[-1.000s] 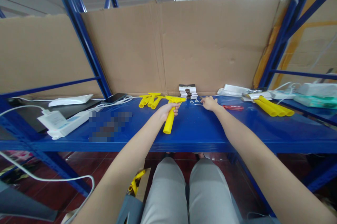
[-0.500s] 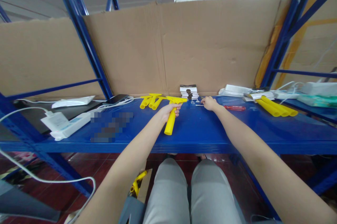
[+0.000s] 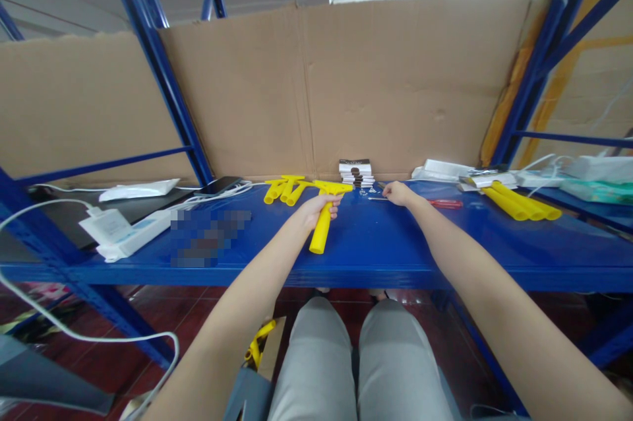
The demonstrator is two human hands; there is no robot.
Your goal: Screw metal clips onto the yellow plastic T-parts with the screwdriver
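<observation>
My left hand (image 3: 322, 205) is closed around a yellow T-shaped scraper handle (image 3: 320, 233), its hollow round end toward me and its crossbar on the far side. Over the shelf, my right hand (image 3: 395, 193) has its fingers pinched together; what they hold, if anything, is too small to make out. Just left of those fingers lie small shiny metal pieces (image 3: 364, 192). A screwdriver with a red handle (image 3: 448, 204) lies under my right wrist, its shaft pointing left. Behind the metal pieces stands a stack of small printed boxes (image 3: 356, 173).
More yellow T-shaped handles (image 3: 287, 190) lie at the back left. Yellow tubes (image 3: 519, 202) rest at the right beside white packets (image 3: 440, 170). A power strip (image 3: 133, 236) with cables is at the left. Cardboard (image 3: 370, 84) walls the back of the blue shelf (image 3: 376, 249).
My right hand has shifted only slightly, with its fingers still near the metal pieces. My left hand keeps the yellow handle in the same place.
</observation>
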